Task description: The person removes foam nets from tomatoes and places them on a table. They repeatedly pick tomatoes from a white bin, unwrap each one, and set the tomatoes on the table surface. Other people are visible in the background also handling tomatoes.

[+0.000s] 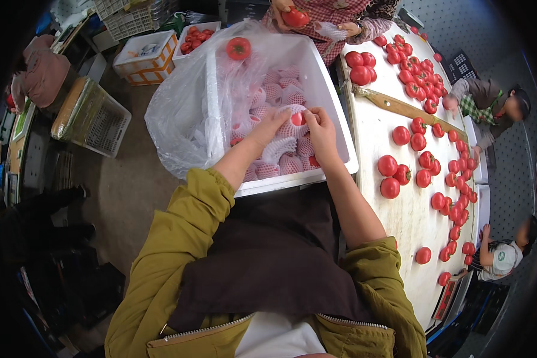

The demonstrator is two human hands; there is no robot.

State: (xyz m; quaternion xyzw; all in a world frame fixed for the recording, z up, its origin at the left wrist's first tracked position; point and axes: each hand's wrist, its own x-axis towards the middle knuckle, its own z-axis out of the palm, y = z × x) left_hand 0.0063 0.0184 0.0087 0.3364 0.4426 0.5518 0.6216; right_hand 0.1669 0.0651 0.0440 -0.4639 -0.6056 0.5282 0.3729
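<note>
Between my two hands is a tomato (298,119) wrapped in a white foam net sleeve (291,129), with red skin showing at the sleeve's opening. My left hand (273,126) holds it from the left, and my right hand (322,134) pinches the sleeve's edge on the right. Both are over a white foam box (333,98) lined with a clear plastic bag (176,112). Several net-wrapped tomatoes (273,92) lie in the box. A loose foam sleeve (278,150) rests on them just below my hands. One bare tomato (238,48) sits at the box's far left corner.
To the right, a pale table (380,223) carries many loose tomatoes (423,255) and a wooden divider (398,105). Across the box, a person's hand holds a tomato (295,17). Other people stand beyond the table. A plastic crate (109,125) and taped box (150,71) stand left.
</note>
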